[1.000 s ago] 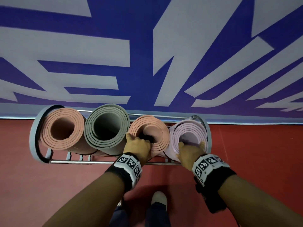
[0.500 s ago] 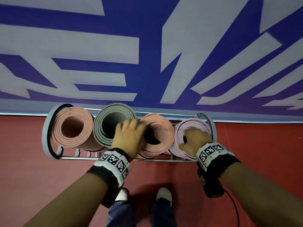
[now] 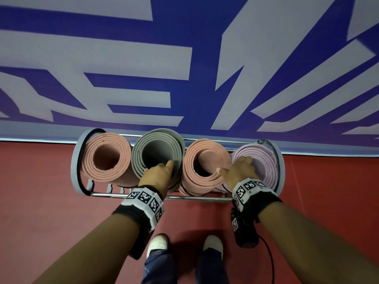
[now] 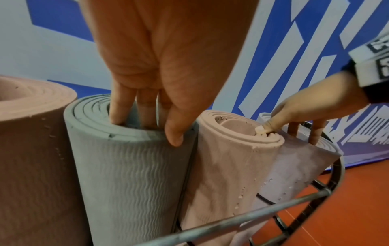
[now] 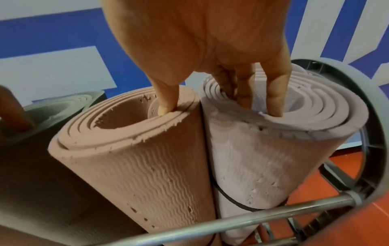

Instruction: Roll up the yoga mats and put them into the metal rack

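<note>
Four rolled yoga mats stand upright side by side in the metal rack (image 3: 74, 165): a pink mat (image 3: 106, 158), a grey mat (image 3: 158, 150), a second pink mat (image 3: 205, 160) and a lilac mat (image 3: 264, 160). My left hand (image 3: 162, 169) grips the top rim of the grey mat (image 4: 130, 166), fingers down inside its hollow and thumb outside. My right hand (image 3: 235, 169) has its fingers pushed into the spiral of the lilac mat (image 5: 263, 158). Its thumb presses on the rim of the second pink mat (image 5: 147, 166).
The rack stands on a red floor against a blue and white patterned wall (image 3: 184, 68). Its front bar (image 3: 194, 198) runs low across the mats, with a grey end ring (image 5: 374, 133) at the right. My feet (image 3: 158, 242) are just in front of it.
My left hand has left the second pink mat and moved left onto the grey mat's rim. My right hand stays at the lilac mat, its thumb now on the pink mat.
</note>
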Tool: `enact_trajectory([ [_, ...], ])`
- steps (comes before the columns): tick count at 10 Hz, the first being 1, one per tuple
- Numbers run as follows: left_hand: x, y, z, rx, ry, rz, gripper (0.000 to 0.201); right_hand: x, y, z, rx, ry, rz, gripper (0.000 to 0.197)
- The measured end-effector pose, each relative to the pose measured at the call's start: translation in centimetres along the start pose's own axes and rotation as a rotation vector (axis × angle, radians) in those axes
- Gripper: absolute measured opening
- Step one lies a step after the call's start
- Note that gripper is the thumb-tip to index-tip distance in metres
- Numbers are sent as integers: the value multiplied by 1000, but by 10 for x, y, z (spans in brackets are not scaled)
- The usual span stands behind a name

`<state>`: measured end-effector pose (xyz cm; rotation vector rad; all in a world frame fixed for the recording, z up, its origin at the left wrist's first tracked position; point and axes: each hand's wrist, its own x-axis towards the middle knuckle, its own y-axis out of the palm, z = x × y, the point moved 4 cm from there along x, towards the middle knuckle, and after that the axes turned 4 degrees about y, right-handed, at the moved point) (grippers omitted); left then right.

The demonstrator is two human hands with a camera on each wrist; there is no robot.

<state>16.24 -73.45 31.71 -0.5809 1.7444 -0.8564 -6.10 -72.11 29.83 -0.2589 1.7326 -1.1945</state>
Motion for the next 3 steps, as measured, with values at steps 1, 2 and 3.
enact_trajectory([
  [1, 2, -7, -1, -20, -6, 28, 52, -2, -7, 2, 35, 7, 22, 98],
  [2, 1, -19, -2, -50, -31, 72, 47, -6, -17, 1, -41, -16, 66, 86],
  [3, -1, -36, 1, 66, 0, 1, 45, -9, -32, -2, -28, -76, 44, 24],
])
